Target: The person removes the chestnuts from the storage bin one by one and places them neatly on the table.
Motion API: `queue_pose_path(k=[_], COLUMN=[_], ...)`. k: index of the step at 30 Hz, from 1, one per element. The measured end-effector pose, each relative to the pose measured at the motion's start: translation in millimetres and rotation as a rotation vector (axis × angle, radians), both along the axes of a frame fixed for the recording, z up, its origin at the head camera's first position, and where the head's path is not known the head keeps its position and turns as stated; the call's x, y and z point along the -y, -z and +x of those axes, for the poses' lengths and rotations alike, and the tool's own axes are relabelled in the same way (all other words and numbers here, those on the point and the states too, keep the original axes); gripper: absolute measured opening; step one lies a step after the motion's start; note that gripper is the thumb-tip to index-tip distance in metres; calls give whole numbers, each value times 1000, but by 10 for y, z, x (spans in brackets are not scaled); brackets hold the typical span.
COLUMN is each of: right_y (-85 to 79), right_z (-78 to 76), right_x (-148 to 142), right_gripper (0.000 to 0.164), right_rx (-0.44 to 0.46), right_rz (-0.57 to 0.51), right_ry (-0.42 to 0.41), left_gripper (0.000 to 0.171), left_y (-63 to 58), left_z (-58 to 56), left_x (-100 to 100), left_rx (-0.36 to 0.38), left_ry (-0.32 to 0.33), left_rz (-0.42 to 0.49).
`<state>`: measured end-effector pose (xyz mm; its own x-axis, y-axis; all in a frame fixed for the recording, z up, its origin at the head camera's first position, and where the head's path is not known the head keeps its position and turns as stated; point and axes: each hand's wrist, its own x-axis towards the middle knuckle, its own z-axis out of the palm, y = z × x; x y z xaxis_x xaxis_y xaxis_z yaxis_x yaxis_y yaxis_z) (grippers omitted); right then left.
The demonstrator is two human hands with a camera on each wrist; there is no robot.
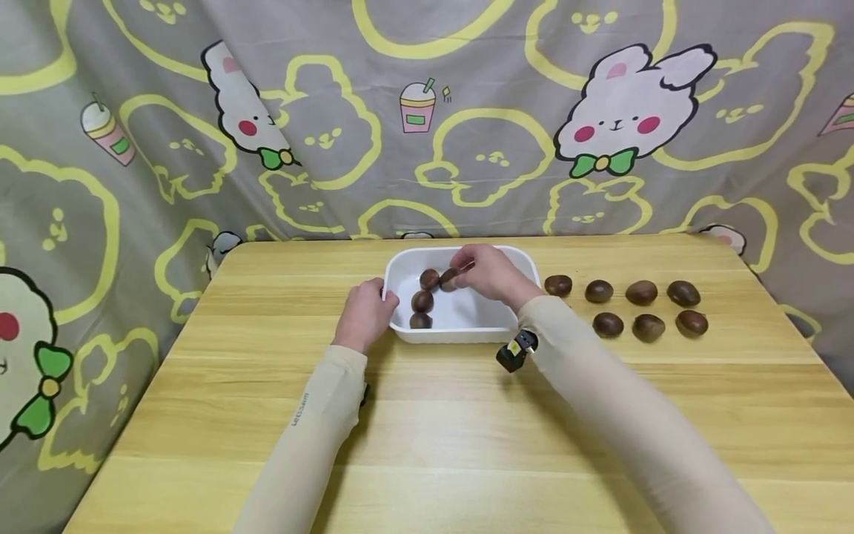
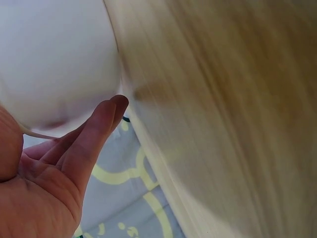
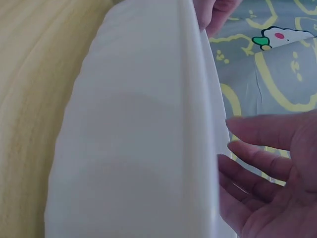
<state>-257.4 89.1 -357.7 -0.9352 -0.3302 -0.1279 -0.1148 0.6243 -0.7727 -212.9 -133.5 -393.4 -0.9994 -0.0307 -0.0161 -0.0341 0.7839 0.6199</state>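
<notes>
A white rectangular tub [image 1: 460, 336] stands near the table's back edge. My left hand [image 1: 365, 315] grips its left end, the thumb at the rim and the fingers along the outer wall [image 2: 54, 59]. Over the tub's inside is my right hand [image 1: 490, 273], its fingertips at a brown chestnut [image 1: 448, 279]. The right wrist view shows that hand's [image 3: 272, 171] fingers loosely bent, with no chestnut visible between the tips; the near wall [image 3: 133, 124] hides the tub's inside. More chestnuts [image 1: 422, 302] lie down the tub's left side.
Right of the tub, several chestnuts [image 1: 641, 293] lie in two rows on the wooden table [image 1: 440, 437]. One chestnut [image 1: 558, 285] sits close to the tub's right end. A patterned grey curtain [image 1: 333, 141] hangs behind the table.
</notes>
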Motion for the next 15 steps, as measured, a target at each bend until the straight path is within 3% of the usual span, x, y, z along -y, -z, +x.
queue_pose_path(k=[9,15], right_y=[75,119], right_z=[-132,-165], right_x=[53,68], right_gripper=[45,44], right_rx=[60,38], right_rz=[59,115], right_ry=[-98,-139], left_gripper=[22,20], left_y=[7,8], left_z=[4,5], left_x=[20,5], left_rx=[-1,-16], left_ry=[-1,11], left_rz=[-6,-11])
